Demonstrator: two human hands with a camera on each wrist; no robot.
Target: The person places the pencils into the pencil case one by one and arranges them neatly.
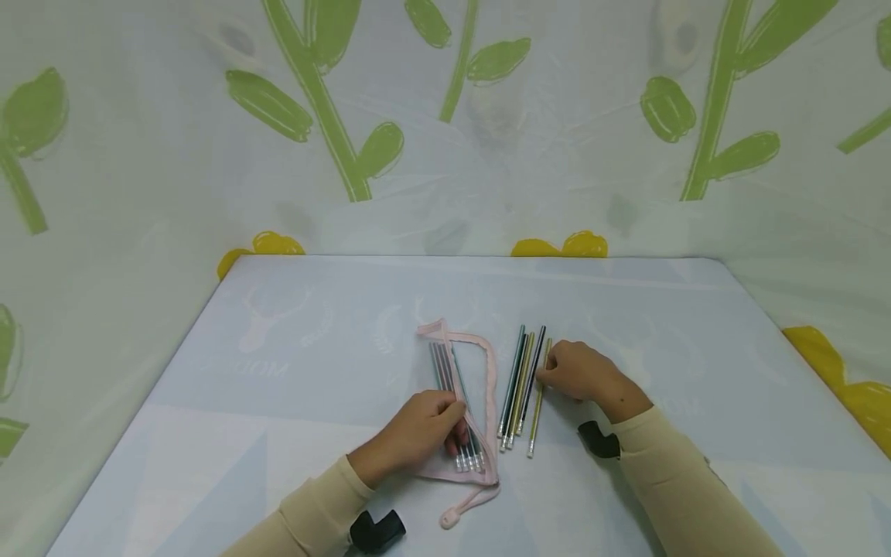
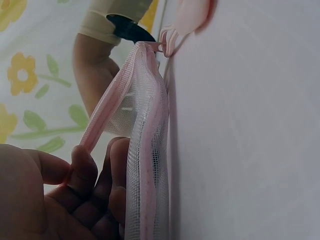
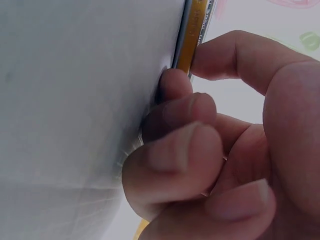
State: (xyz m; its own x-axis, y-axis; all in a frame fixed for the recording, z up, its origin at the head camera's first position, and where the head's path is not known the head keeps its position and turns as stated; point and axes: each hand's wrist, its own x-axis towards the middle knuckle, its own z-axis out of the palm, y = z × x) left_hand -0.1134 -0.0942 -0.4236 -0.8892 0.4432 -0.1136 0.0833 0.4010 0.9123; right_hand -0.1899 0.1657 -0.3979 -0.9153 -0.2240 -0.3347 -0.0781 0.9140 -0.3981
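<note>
Head view: left hand (image 1: 421, 422) grips a translucent mesh pouch with pale-pink trim (image 1: 491, 387) at near centre of the desk. Slim dark pencils with white eraser ends (image 1: 442, 367) lie inside it. Just right of the pouch, a loose row of teal, dark and gold pencils (image 1: 520, 387). Right hand (image 1: 581, 373) pinches the rightmost gold pencil (image 1: 537, 418) along its upper part; its eraser end points toward the person.

Left wrist view: shows the pink zipper edge (image 2: 107, 110) pinched between thumb and finger, other fingers curled beside the mesh. The pink zipper pull (image 2: 191, 15) hangs from the corner.

Right wrist view: shows printed lettering on the yellow-gold shaft, held between thumb and fingers, a dark pencil alongside.

Surface: desk (image 1: 278, 464) under a white and pale-blue patterned cover. Behind: white sheeting with green leaves (image 1: 445, 193) and yellow flowers.

Edges: far edge well beyond the pouch, corners rounded; desk extends widely either side of both hands.
</note>
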